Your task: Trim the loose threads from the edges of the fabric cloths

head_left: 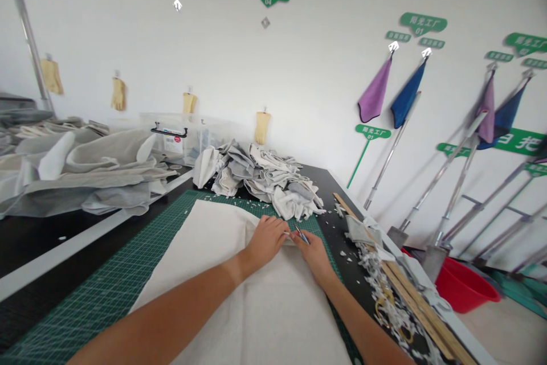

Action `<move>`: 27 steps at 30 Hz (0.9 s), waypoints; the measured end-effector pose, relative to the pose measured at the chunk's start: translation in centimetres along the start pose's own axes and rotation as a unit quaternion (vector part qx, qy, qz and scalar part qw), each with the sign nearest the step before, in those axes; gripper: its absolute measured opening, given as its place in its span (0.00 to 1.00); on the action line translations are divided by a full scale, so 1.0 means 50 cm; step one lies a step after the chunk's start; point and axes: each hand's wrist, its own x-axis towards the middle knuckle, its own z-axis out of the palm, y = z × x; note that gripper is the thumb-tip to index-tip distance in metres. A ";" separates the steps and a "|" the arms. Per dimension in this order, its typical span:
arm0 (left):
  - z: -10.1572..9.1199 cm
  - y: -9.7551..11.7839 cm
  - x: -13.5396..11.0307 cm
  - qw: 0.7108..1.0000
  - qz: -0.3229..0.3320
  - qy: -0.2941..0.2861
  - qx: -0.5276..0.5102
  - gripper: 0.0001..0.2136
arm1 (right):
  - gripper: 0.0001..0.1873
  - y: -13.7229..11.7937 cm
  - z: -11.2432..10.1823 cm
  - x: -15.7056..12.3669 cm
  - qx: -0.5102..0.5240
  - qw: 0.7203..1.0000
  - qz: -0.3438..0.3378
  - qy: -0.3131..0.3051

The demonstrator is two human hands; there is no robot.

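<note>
A large off-white cloth (282,308) lies over the green cutting mat (141,262) and reaches toward me, with a fold line down it. My left hand (268,240) is closed on the far right edge of this cloth, fingertips pinched together. Close beside it, my right hand (313,251) is wrapped round a small pointed metal tool (301,234) with some blue on it, perhaps thread snips. The tool's tip points away from me, near the pinched edge. Part of the tool is hidden by my fingers.
Crumpled grey and white cloth pieces (256,171) are heaped beyond the mat. Stacked grey cloths (98,165) lie at left, near a clear plastic box (175,131). Wooden strips (410,291) and white scraps (376,274) line the right edge. A red basin (464,285) sits on the floor.
</note>
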 end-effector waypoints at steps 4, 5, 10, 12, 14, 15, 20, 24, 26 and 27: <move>0.008 -0.003 -0.002 1.000 -0.008 0.000 0.002 0.07 | 0.20 0.009 0.000 0.002 -0.022 1.000 -0.013 0.007; 0.011 -0.004 -0.003 1.000 -0.006 0.000 0.002 0.07 | 0.20 0.012 0.000 0.002 -0.026 1.000 -0.012 0.013; 0.015 -0.009 -0.004 1.000 0.010 -0.016 -0.010 0.09 | 0.19 0.018 -0.001 0.004 -0.040 0.998 -0.002 0.046; 0.012 -0.011 -0.002 1.000 0.004 -0.018 -0.015 0.09 | 0.19 0.016 -0.001 0.003 -0.046 0.998 -0.010 0.033; 0.009 -0.011 -0.001 1.000 -0.002 -0.014 -0.017 0.09 | 0.20 0.011 0.000 0.002 -0.046 0.999 -0.027 0.008; 0.008 -0.010 0.000 1.000 -0.002 -0.012 -0.018 0.09 | 0.21 0.008 0.000 0.002 -0.041 0.998 -0.037 -0.003; 0.007 -0.007 0.001 1.000 0.002 -0.008 -0.014 0.09 | 0.23 0.002 -0.003 0.000 -0.005 1.000 -0.026 -0.012; 0.010 -0.008 -0.002 1.000 -0.001 -0.017 -0.016 0.08 | 0.19 0.007 -0.004 0.001 -0.012 1.000 -0.012 0.005; 0.012 -0.010 -0.003 1.000 0.001 -0.022 -0.015 0.09 | 0.18 0.009 -0.004 0.001 -0.021 1.000 -0.013 0.007; 0.013 -0.011 -0.003 1.000 0.002 -0.025 -0.016 0.09 | 0.17 0.009 -0.003 0.001 -0.026 1.000 -0.013 0.010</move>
